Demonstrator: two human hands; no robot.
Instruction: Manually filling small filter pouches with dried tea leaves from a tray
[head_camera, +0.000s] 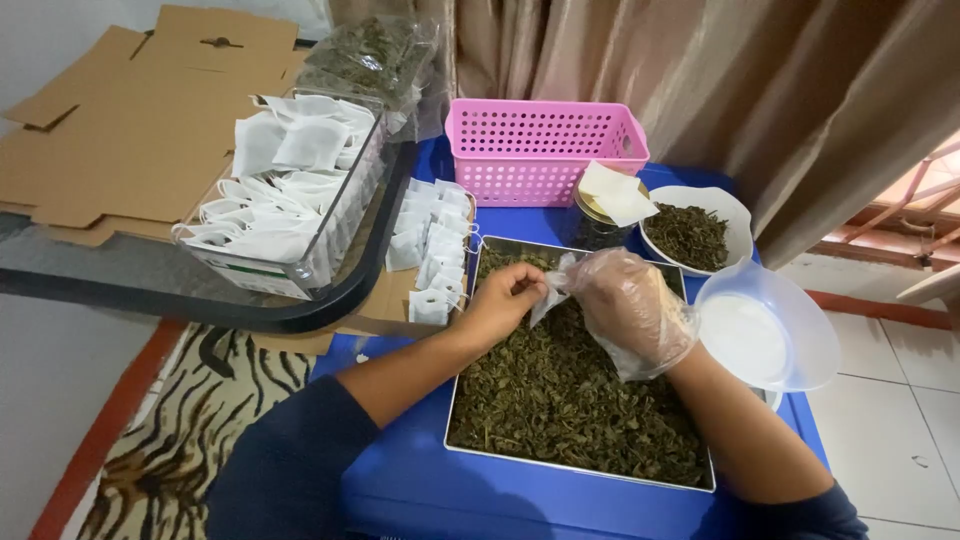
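Note:
A metal tray (462, 380) full of dried green tea leaves (560, 400) lies on a blue table. Over its far end my left hand (503, 300), bare, pinches the edge of a small white filter bag (552, 290). My right hand (630, 305), in a clear plastic glove, grips the same bag from the right, fingers bunched at its mouth. Both hands hover just above the leaves.
A row of filled white bags (432, 250) lies left of the tray. A clear box of empty bags (285, 190) sits on a black tray. Behind are a pink basket (540, 150), a white bowl of leaves (695, 232), a lidded jar (605, 205) and a clear plastic lid (765, 325).

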